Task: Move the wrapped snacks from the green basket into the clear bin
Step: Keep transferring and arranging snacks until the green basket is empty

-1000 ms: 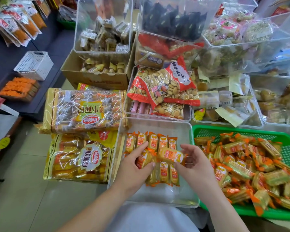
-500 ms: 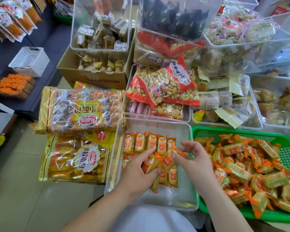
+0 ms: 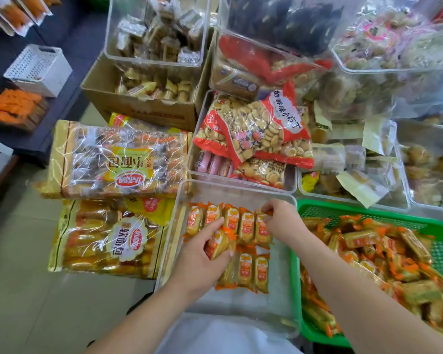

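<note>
The clear bin (image 3: pixel 279 302) stands in front of me with two rows of orange-wrapped snacks (image 3: pixel 246 223) laid side by side in it. My left hand (image 3: pixel 202 256) grips one or two wrapped snacks (image 3: pixel 219 242) over the bin's left part. My right hand (image 3: pixel 281 221) pinches the top edge of the rightmost snack (image 3: pixel 262 227) in the far row. To the right, the green basket (image 3: pixel 363 213) holds a heap of several more wrapped snacks (image 3: pixel 384 254).
Two big bread bags (image 3: pixel 118 159) lie left of the bin. Behind it stand a clear tub with a red biscuit bag (image 3: pixel 256 131), a cardboard box (image 3: pixel 149 106) and more clear bins of sweets. A white basket (image 3: pixel 39 70) sits far left.
My right hand carried its snack from above the bin's middle to the right end of the far row. My left hand stayed over the bin holding its snacks.
</note>
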